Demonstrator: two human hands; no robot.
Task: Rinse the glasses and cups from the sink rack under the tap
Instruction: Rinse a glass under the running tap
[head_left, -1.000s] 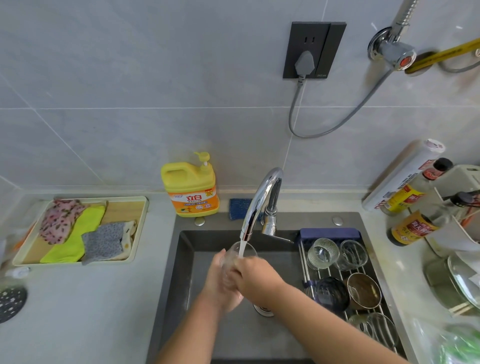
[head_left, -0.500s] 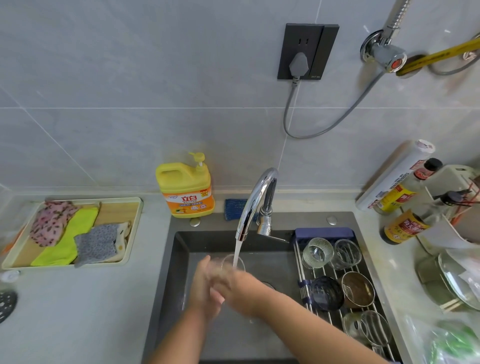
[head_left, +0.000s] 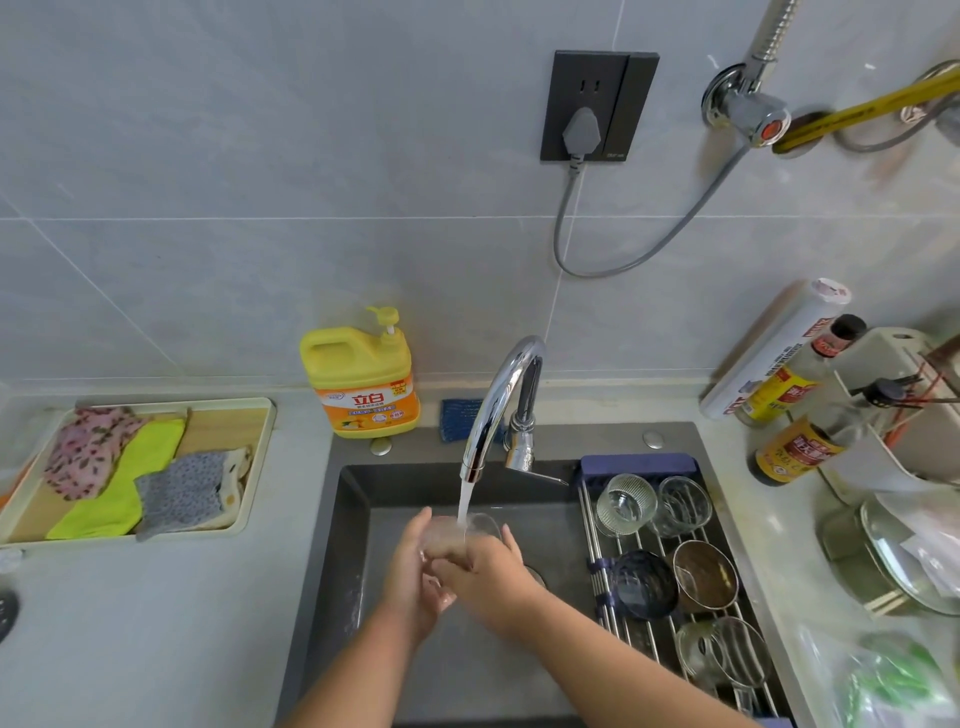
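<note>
Water runs from the chrome tap (head_left: 498, 400) into a clear glass (head_left: 480, 527) held over the dark sink (head_left: 353, 519). My left hand (head_left: 415, 566) cups the glass from the left and below. My right hand (head_left: 488, 571) wraps its right side, fingers curled round it. On the sink rack (head_left: 649, 634) to the right lie two clear glasses (head_left: 626, 504), a dark cup (head_left: 644, 584), a brown cup (head_left: 704, 574) and another clear glass (head_left: 722, 652) near the front.
A yellow dish soap bottle (head_left: 363, 384) stands behind the sink's left corner, a blue sponge (head_left: 460, 418) beside it. A tray of folded cloths (head_left: 135, 467) sits at the left. Sauce bottles (head_left: 795, 447), a roll and a pot lid (head_left: 904, 556) crowd the right counter.
Both hands have stayed round the glass under the stream, turning it slightly; the view shifted a little. The rack's contents are unchanged.
</note>
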